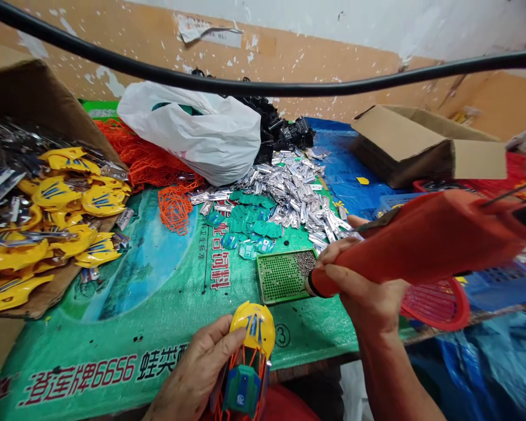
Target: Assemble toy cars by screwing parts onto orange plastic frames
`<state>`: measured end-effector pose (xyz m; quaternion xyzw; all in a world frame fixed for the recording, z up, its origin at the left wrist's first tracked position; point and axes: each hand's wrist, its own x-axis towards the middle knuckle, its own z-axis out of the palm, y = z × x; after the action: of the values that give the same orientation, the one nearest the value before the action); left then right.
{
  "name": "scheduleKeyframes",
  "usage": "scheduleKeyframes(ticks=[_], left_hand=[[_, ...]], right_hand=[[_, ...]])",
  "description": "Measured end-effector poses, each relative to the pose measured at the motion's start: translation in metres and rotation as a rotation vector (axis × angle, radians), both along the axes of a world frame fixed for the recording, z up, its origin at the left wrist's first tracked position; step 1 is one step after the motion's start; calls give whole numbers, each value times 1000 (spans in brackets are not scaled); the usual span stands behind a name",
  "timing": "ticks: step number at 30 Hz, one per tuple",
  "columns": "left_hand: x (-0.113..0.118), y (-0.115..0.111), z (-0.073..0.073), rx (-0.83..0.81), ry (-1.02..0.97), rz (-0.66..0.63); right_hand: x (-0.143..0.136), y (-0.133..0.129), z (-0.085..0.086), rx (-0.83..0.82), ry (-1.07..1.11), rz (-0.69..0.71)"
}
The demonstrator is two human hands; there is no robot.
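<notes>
My left hand (201, 365) is closed on a toy car (243, 380) at the bottom centre, with a yellow front shell, orange frame bars and a green and blue middle part. The fingers of my right hand (363, 292) wrap round a red-covered power screwdriver (403, 245). The tool's tip end points left, at the right edge of a green perforated tray (283, 278) that holds small screws (305, 262). Whether the tip touches the screws cannot be made out. The car is below the tray, apart from the tool.
Yellow shells (56, 193) fill a cardboard box at left. Orange frames (175, 207), a white bag (193, 131), silver parts (289, 181) and green parts (249, 219) lie behind the tray. An open carton (403, 146) and red basket (438, 304) are at right. A black cable crosses above.
</notes>
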<state>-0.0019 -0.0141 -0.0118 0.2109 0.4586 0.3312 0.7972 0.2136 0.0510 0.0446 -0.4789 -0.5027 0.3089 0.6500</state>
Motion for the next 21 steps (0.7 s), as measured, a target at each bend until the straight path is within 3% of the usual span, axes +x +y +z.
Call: scheduleKeyframes(ticks=[5, 8, 14, 21], left_hand=[[-6, -2, 1, 85, 75, -84], [-3, 2, 5, 29, 40, -144], [5, 3, 7, 12, -23, -6], [3, 3, 19, 80, -21, -34]], right_hand=[[3, -2, 13, 24, 105, 38], [-1, -6, 24, 45, 187, 112], [-25, -18, 41, -17, 239, 273], [-54, -29, 42, -33, 182, 295]])
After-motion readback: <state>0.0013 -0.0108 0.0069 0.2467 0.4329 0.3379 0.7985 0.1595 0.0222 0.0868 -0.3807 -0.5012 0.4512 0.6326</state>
